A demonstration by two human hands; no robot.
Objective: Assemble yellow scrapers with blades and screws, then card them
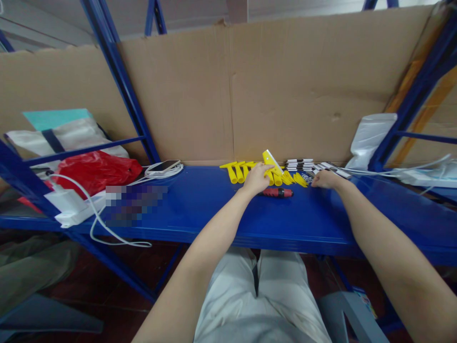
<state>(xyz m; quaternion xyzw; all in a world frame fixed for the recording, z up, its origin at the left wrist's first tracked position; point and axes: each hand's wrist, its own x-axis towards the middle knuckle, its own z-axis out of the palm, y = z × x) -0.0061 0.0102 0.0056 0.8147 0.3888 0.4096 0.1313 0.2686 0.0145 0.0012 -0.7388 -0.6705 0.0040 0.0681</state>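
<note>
My left hand (256,178) is closed on a yellow scraper (268,158) with a pale strip along its edge, held tilted above the shelf. Beneath and beside that hand, several yellow T-shaped scraper handles (233,176) lie in a row. My right hand (325,179) is down at a small pile of dark and shiny little pieces (307,176), its fingers pinched together; what is between them is too small to make out. Thin yellow pieces (287,178) lie between the hands. A red and black screwdriver (278,192) rests nearer to me.
Stacked black-and-white packets (299,165) stand against the cardboard wall (285,95). On the blue shelf (200,209), a phone (163,166) lies on a coiled white cable at left, near a red plastic bag (96,171) and a white power strip (73,212). A white bag (371,138) leans at right.
</note>
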